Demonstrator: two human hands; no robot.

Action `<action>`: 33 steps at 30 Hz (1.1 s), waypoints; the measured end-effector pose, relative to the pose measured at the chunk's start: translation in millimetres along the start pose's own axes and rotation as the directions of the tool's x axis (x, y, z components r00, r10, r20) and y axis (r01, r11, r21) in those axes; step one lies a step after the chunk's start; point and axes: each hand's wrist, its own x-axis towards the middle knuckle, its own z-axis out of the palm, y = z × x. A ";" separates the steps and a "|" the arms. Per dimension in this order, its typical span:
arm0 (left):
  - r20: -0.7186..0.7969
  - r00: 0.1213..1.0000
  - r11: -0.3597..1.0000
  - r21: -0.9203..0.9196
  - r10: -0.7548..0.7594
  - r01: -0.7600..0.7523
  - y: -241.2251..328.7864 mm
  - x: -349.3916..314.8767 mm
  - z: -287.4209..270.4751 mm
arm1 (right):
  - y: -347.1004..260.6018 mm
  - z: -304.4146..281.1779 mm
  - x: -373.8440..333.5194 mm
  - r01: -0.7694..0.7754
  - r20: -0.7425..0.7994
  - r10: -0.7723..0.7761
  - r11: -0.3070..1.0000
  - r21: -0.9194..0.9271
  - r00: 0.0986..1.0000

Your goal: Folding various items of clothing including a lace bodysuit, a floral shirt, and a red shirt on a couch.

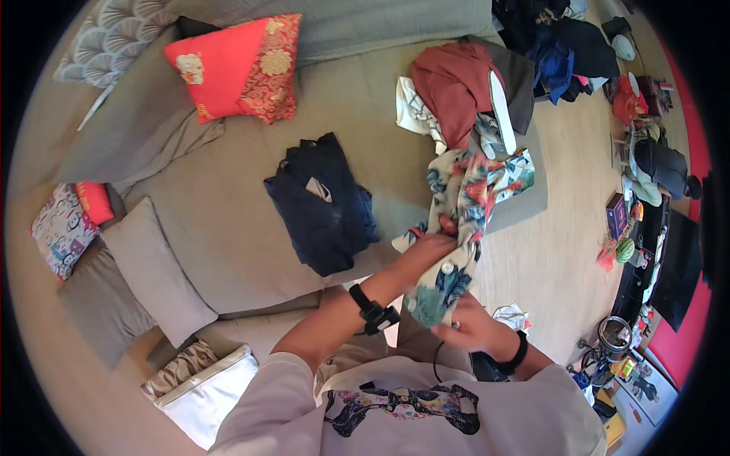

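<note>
A floral shirt [473, 194], cream with red, teal and dark blue print and pale buttons, is bunched up in front of me. Its far end lies on the sofa edge against a heap of clothes, and its near end is lifted toward my body. My left hand [435, 248] reaches into the gathered cloth and grips it midway; folds cover the fingertips. At the near end, my right hand [475, 328] pinches the shirt's edge, slightly blurred. To the left, a dark navy garment [323, 209] lies folded on the sofa.
The grey-green sofa [228, 197] carries a red cushion [237, 68] and several other cushions at left. A rust-red garment [456, 83] tops the heap at the far right end. More clothes [566, 57] are piled beyond. Another person [660, 163] is at the right, near a television [677, 273].
</note>
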 end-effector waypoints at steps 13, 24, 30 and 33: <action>-0.625 0.744 0.951 0.011 -0.235 0.310 232.0 -135.2 -102.2 | -193.1 -41.1 37.9 0.590 -0.615 -0.542 0.794 -0.149 0.573; -0.434 0.459 0.098 0.800 0.775 0.592 576.9 -216.8 -249.4 | -396.6 -113.3 104.1 0.068 -0.028 -0.996 0.034 -0.997 0.085; -0.529 0.470 0.078 0.718 0.707 0.691 666.8 -286.3 -293.9 | -434.0 -132.3 137.9 -0.266 -0.171 -0.953 0.102 -0.958 0.251; -0.575 0.496 0.175 0.749 0.650 0.639 687.5 -319.2 -319.1 | -433.3 -142.9 141.4 -0.354 -0.129 -0.952 0.023 -0.935 0.278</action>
